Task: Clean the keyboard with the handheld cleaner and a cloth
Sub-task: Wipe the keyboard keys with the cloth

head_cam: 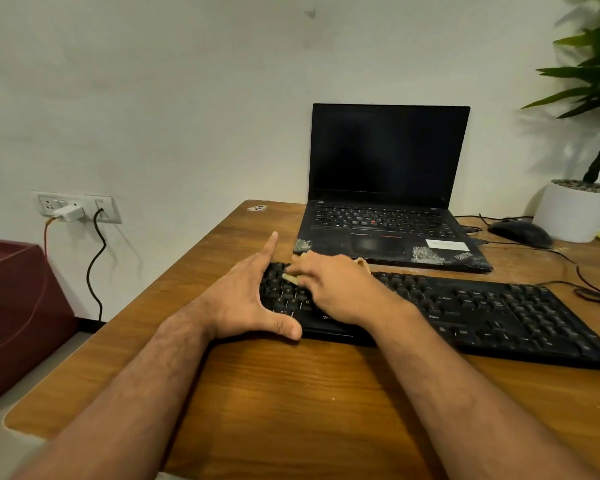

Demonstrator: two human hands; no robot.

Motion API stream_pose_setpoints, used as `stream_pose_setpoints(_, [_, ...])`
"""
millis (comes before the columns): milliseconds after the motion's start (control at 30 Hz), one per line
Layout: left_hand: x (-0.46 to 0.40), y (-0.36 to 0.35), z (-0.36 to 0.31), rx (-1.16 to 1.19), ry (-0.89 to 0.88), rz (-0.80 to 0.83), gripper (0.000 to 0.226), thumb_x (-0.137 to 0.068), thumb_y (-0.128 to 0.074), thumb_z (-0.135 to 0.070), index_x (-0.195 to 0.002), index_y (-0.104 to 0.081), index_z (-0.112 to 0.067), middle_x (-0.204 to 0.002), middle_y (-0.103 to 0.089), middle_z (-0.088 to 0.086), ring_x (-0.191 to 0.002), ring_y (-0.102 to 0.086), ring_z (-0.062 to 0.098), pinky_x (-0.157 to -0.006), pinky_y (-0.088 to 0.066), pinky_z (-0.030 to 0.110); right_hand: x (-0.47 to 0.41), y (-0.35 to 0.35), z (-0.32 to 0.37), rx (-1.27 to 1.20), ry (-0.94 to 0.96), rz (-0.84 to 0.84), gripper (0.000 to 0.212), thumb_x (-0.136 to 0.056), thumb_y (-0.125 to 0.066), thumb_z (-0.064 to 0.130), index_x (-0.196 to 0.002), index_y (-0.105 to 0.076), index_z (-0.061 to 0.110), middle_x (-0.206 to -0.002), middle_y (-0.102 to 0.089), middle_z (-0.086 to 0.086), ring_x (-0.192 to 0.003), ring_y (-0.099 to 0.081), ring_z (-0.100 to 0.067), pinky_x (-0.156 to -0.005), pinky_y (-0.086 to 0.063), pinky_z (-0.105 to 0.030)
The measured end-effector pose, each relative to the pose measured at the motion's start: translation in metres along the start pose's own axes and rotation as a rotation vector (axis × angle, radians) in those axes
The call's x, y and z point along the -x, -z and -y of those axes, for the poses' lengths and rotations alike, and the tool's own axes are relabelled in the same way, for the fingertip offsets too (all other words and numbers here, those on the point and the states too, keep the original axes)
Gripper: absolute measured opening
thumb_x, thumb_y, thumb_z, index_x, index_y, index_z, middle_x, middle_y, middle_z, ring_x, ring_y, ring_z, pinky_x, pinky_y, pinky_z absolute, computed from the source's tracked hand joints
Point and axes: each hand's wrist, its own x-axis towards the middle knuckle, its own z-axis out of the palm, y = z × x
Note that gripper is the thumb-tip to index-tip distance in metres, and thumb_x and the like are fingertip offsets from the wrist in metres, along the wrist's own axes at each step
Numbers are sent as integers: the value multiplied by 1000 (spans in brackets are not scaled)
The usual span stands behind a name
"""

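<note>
Counter (291,393) carries 1 laptop (388,188) at back, 1 keyboard (482,306) in front, long axis running L-R, slightly skewed. Both hands sit at the kb's left end. Left hand (246,299) grip apart, splayed, bracing that end, thumb on the near edge. Right hand (333,289) grip pinched on 1 cloth (291,278), pressed on the upper-left keys. Uncleaned stretch prob. lies to the right, so right hand is nearer. Handheld cleaner: not in view.
</note>
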Motion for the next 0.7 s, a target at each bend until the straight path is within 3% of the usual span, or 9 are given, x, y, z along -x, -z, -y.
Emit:
stream_pose_setpoints(67, [-1,-1,2,-63,-3,16,161,-32,-73,-90,-156,19,-42,-167,-16,-4,-151,-15,13,-123,-17,37,-7,2,1,60,-43,-7,42,-100,-50,14,-132,-63,36,-143,-57,11,-129,-53,-15,-110,-39,-35])
stream_pose_setpoints(200, [-2,-2,3,-83,-2,7,161,-33,-76,-87,-156,18,-43,-166,-19,-5,-149,-17,12,-122,-16,37,-7,11,-11,72,-233,-147,39,-91,-58,7,-116,-73,33,-111,-73,0,-100,-66,-18,-93,-55,-39])
stream_pose_setpoints(333, [-2,0,2,-86,-11,26,161,-33,-78,-84,-154,21,-45,-167,-14,-6,-150,-16,13,-124,-16,41,-11,8,-6,-10,-155,-363,33,-97,-55,14,-124,-67,28,-118,-68,0,-106,-62,-20,-97,-51,-37])
stream_pose_setpoints(433, [-2,-1,3,-98,-12,23,161,-34,-78,-85,-153,22,-44,-168,-13,-6,-150,-15,13,-125,-16,43,-13,1,0,124,-96,-285,24,-99,-56,25,-120,-69,26,-116,-67,0,-106,-63,-21,-95,-52,-38])
stream_pose_setpoints(533, [-2,-1,3,-82,-7,18,161,-34,-79,-83,-154,21,-44,-167,-14,-7,-149,-16,11,-124,-16,40,-10,14,-12,316,-239,-376,17,-96,-58,28,-104,-72,21,-93,-72,-5,-86,-67,-26,-78,-57,-39])
stream_pose_setpoints(633, [-1,-1,2,-75,-8,18,161,-34,-79,-83,-155,20,-43,-167,-13,-7,-149,-16,11,-123,-16,39,-5,31,-27,355,-393,-534,19,-94,-62,31,-103,-69,15,-96,-67,-7,-89,-64,-27,-69,-45,-35])
stream_pose_setpoints(700, [-1,-1,2,-69,-3,15,161,-34,-79,-83,-155,19,-43,-166,-15,-8,-148,-18,11,-123,-18,40,-7,29,-25,481,-376,-579,26,-95,-62,37,-106,-67,14,-100,-66,-6,-93,-62,-25,-71,-44,-37])
